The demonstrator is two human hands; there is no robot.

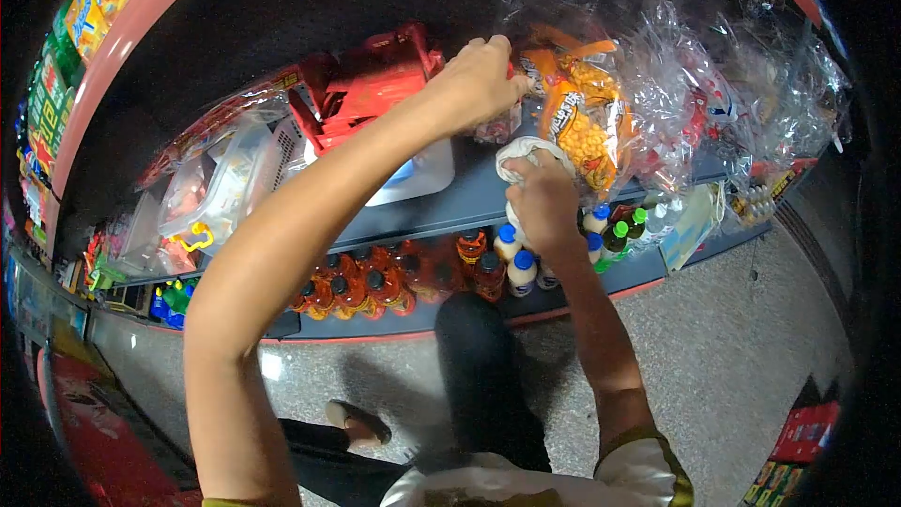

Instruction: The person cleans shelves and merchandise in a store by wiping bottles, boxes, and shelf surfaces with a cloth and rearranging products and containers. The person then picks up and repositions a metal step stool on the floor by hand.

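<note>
My right hand (546, 202) is closed around a bunched white cloth (518, 152), close to the front edge of the dark shelf (469, 183). Higher up and deeper on the shelf, my left hand (481, 80) has its fingers bent down beside the orange snack bags (587, 127); whatever lies in its grip is hidden. A small clear-wrapped pack (497, 124) sits just below that hand. Red packages (375, 89) lie left of it, partly behind my left forearm.
Clear plastic-wrapped packs (666, 84) fill the shelf's right side. Clear plastic tubs (221, 188) stand at left. On the lower shelf are orange bottles (352, 291), blue-capped white bottles (522, 272) and green-capped bottles (617, 237). My leg (479, 366) is near the lower shelf.
</note>
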